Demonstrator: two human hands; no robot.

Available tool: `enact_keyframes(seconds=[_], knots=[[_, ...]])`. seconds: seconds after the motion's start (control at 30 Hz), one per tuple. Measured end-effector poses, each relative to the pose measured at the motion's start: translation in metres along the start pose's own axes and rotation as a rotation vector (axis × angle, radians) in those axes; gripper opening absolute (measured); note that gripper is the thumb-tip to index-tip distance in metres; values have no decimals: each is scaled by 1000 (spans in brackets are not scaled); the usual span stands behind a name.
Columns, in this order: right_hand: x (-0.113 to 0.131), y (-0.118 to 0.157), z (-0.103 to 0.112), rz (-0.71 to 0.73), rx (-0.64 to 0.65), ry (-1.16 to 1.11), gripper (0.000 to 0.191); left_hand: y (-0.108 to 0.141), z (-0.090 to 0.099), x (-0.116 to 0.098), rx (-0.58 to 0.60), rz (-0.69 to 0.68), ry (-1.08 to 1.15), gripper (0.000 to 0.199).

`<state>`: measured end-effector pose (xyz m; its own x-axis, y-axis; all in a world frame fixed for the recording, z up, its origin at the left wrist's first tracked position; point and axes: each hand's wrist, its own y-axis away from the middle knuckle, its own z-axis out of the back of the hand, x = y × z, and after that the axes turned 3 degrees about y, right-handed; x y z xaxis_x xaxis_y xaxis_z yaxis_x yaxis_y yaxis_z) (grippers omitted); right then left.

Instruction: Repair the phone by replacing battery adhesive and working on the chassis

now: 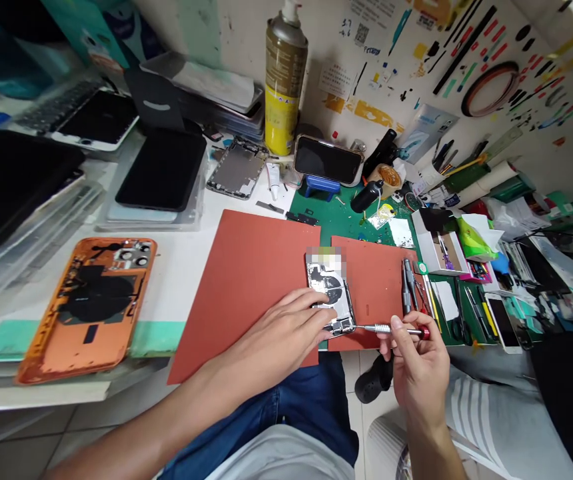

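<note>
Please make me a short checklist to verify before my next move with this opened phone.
1. Left hand resting on the opened phone: ok.
2. Screwdriver held in the right hand: ok.
3. Screwdriver tip seated in a screw: cannot tell, too small to see.
4. Phone lying on one mat only: not ok, it spans the gap between the left red mat and the right red mat.
5. Spray can upright: ok.

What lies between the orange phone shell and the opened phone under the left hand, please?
The head view shows white tabletop, then the large red-brown mat, with the left hand reaching over the mat onto the phone.
</note>
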<state>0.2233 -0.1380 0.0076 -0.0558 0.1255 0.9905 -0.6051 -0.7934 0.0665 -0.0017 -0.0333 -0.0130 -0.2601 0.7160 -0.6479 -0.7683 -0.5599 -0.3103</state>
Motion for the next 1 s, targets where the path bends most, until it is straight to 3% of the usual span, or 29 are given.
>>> enact_keyframes(seconds=[0.33,0.47,0.7,0.83,1.0], knots=[[-18,1,5,-61,13,-127,38,-13,2,-4,0,-86,-105,24],[-23,2,7,-86,17,-158,38,-24,2,-10,-19,-108,-21,19],[-28,2,17,-95,-25,-214,40,-45,2,-15,75,-175,60,19],[-30,4,35,-42,-201,-201,40,-79,-3,-6,166,-130,-49,22],[-37,17,51,-38,-293,-204,40,-136,-31,5,249,-109,-236,28]])
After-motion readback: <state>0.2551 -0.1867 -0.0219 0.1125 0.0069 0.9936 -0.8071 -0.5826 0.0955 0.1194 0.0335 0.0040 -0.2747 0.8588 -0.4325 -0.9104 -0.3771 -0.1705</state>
